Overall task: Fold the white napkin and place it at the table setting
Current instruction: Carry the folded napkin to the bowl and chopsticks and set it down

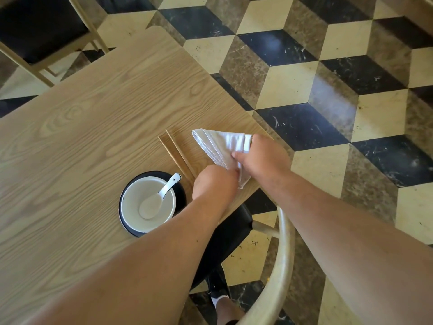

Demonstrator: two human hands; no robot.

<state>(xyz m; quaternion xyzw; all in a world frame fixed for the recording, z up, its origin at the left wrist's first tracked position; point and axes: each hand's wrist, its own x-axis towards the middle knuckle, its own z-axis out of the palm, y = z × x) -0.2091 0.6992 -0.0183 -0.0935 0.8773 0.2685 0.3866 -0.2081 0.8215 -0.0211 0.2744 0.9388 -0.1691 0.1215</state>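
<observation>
The white napkin (220, 143) is folded into a triangle and lies near the right edge of the wooden table (93, 109), just right of two wooden chopsticks (174, 151). My right hand (262, 156) grips its right side, thumb on top. My left hand (214, 184) presses its lower corner, fingers hidden under the wrist. A white bowl (137, 202) with a white spoon (161, 192) sits on a black plate (181, 186) to the left of my left hand.
A chair with a curved pale wooden back (284, 254) and a black seat (229, 233) stands under me at the table's edge. Another chair (35, 31) stands at the far left. The floor has a cube-pattern tiling. My foot (220, 294) shows below.
</observation>
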